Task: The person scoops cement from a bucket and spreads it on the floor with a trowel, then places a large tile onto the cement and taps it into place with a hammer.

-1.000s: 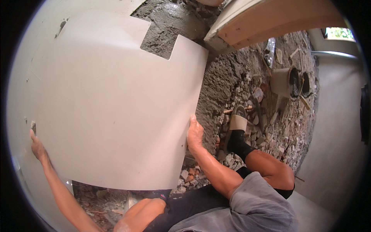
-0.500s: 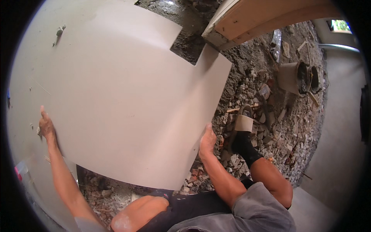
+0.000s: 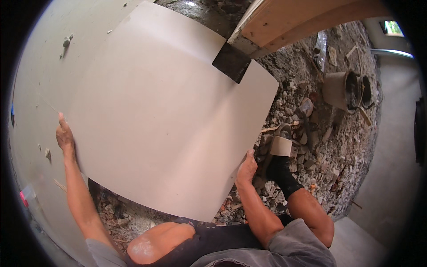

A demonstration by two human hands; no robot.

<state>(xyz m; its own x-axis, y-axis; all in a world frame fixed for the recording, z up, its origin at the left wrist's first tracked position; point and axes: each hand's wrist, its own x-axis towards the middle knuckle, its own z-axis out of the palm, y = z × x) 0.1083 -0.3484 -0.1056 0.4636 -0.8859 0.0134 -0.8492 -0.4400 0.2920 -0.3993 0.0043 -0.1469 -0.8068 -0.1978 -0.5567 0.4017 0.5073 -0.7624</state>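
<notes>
A large pale floor tile [image 3: 164, 120] with a rectangular notch cut in its far right edge spans the space between my hands, tilted slightly in view. My left hand [image 3: 65, 137] grips its left edge, with the fingers hidden beneath. My right hand [image 3: 246, 168] holds the lower part of its right edge, thumb along the rim. Dark wet ground shows through the notch, which lies close to the foot of a wooden door frame [image 3: 289, 26].
Paler tiled floor [image 3: 40, 93] with bits of mortar stretches to the left. Broken rubble [image 3: 320, 164] covers the ground at right, where my sandalled foot [image 3: 281, 147] stands. Mortar-stained buckets [image 3: 336, 90] lie on their sides beyond, near a grey wall [image 3: 393, 133].
The tile has shifted to the right, both hands moving with it. Its notch is now nearer the foot of the wooden frame. More of the floor at left shows.
</notes>
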